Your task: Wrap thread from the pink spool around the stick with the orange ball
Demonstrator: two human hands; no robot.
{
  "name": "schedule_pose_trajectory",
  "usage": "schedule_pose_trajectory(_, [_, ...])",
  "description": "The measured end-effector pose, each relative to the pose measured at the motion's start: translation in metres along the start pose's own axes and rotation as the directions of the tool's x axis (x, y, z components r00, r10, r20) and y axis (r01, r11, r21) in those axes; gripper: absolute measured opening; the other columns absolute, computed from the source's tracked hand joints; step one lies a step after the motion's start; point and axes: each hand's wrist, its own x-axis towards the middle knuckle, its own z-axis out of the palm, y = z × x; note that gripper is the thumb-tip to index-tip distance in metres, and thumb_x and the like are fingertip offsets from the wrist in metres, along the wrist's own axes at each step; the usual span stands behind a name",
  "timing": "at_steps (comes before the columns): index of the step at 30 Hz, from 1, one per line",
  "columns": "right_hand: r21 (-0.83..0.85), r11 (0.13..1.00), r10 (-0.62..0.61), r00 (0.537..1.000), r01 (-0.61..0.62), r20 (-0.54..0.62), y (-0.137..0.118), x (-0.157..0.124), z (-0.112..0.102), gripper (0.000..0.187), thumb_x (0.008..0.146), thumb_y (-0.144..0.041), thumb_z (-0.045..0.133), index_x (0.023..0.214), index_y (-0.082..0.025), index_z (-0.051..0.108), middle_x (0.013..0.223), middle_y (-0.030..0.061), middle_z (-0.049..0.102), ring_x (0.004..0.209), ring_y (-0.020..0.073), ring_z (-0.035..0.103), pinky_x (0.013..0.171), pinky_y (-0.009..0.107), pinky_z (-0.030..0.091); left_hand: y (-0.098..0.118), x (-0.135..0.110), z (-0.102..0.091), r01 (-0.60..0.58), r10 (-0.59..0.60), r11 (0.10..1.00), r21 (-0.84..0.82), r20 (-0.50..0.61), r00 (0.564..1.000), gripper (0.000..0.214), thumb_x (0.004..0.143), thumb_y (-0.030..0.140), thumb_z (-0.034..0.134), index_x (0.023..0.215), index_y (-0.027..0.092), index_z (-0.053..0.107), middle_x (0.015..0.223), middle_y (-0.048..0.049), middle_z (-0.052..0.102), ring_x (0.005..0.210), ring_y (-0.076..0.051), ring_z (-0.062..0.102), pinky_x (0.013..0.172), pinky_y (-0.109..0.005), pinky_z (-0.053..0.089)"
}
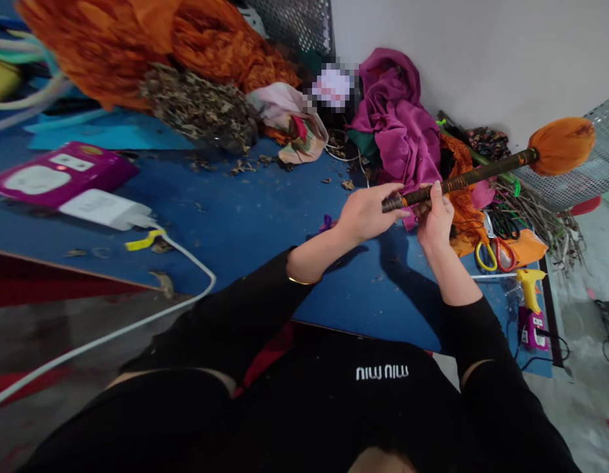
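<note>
Stick (491,171) held above blue table (265,210), long axis running rightward and outward to orange bulb (563,146); I see left hand (368,213) pinching near end, right hand (436,222) gripping it, nearer bulb.

head view | from head height — facing forward, down | near blue table (265,197)

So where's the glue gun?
The glue gun is far right in the head view, on the blue table between the scissors and a purple power strip.

Muted light, soft shadows on blue table (265,210)
</note>
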Motion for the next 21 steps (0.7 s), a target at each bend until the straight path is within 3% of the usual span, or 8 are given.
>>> schedule_pose_trajectory(3, [-0.011,0.998,-0.057,0.998,0.056,-0.028,-0.013,0.009,-0.006,0.045,0.092,-0.066,0.068,0.081,-0.023,0.067,0.054,-0.0110,0.031,0.045,0.0061,0.029,0.045,0.024,0.029,-0.002,0.003,-0.016,-0.047,0.002,0.979,-0.200,-0.222,0.975,0.044,0.091,0.044,0.080,0.127,0.019,0.078,0.116,-0.0092,0.084,0.096,-0.022,0.078,0.093,-0.035,0.060])
schedule_pose_trajectory(5, [0.000,0.996,-0.092,0.994,0.092,-0.062,-0.024,0.015,-0.013,0.042,0.094,-0.062,0.066,0.080,-0.023,0.068,0.054,-0.0109,0.031,0.045,0.0057,0.030,0.046,0.023,0.030,0.001,0.002,-0.030,-0.068,-0.071,0.937,-0.342,-0.379,0.923,0.032,0.098,0.047,0.071,0.117,0.023,0.080,0.107,-0.0054,0.083,0.092,-0.018,0.076,0.088,-0.031,0.060])
schedule_pose_trajectory(8, [0.001,0.992,-0.129,0.981,0.130,-0.147,-0.042,0.026,-0.024,0.040,0.097,-0.059,0.063,0.080,-0.023,0.068,0.054,-0.0110,0.033,0.044,0.0055,0.031,0.045,0.021,0.031,0.007,0.000,-0.048,-0.102,-0.101,0.912,-0.396,-0.460,0.882,0.018,0.098,0.043,0.073,0.095,0.027,0.081,0.099,-0.0022,0.081,0.097,-0.019,0.074,0.092,-0.031,0.059])
schedule_pose_trajectory(12, [-0.002,0.981,-0.190,0.949,0.196,-0.251,-0.062,0.039,-0.042,0.041,0.099,-0.059,0.060,0.078,-0.023,0.064,0.054,-0.0119,0.029,0.042,0.0052,0.029,0.044,0.021,0.031,0.008,0.002,-0.049,-0.094,-0.053,0.934,-0.346,-0.393,0.918,0.025,0.089,0.048,0.081,0.081,0.025,0.080,0.090,-0.0037,0.079,0.094,-0.020,0.072,0.091,-0.032,0.057])
schedule_pose_trajectory(16, [-0.006,0.968,-0.240,0.926,0.249,-0.291,-0.071,0.046,-0.055,0.042,0.099,-0.060,0.059,0.080,-0.023,0.065,0.055,-0.0120,0.028,0.041,0.0052,0.031,0.043,0.022,0.031,0.006,0.005,-0.036,0.009,-0.127,0.838,-0.546,-0.179,0.976,0.053,0.082,0.071,0.077,0.092,0.019,0.081,0.090,-0.0086,0.080,0.084,-0.019,0.073,0.080,-0.031,0.057])
schedule_pose_trajectory(19, [-0.019,0.963,-0.262,0.920,0.268,-0.291,-0.071,0.045,-0.054,0.043,0.098,-0.062,0.059,0.080,-0.023,0.065,0.056,-0.0116,0.028,0.042,0.0055,0.032,0.043,0.022,0.029,0.007,0.004,-0.025,0.079,-0.175,0.804,-0.589,-0.109,0.979,0.053,0.066,0.060,0.092,0.095,0.017,0.081,0.091,-0.0069,0.081,0.082,-0.018,0.072,0.077,-0.028,0.057])
schedule_pose_trajectory(21, [-0.019,0.963,-0.262,0.921,0.269,-0.290,-0.070,0.043,-0.051,0.042,0.098,-0.060,0.059,0.079,-0.023,0.065,0.056,-0.0114,0.028,0.042,0.0055,0.030,0.043,0.022,0.028,0.006,0.003,-0.018,0.119,-0.228,0.816,-0.566,-0.126,0.965,0.046,0.065,0.052,0.093,0.091,0.017,0.080,0.083,-0.0039,0.078,0.073,-0.014,0.067,0.068,-0.026,0.053])
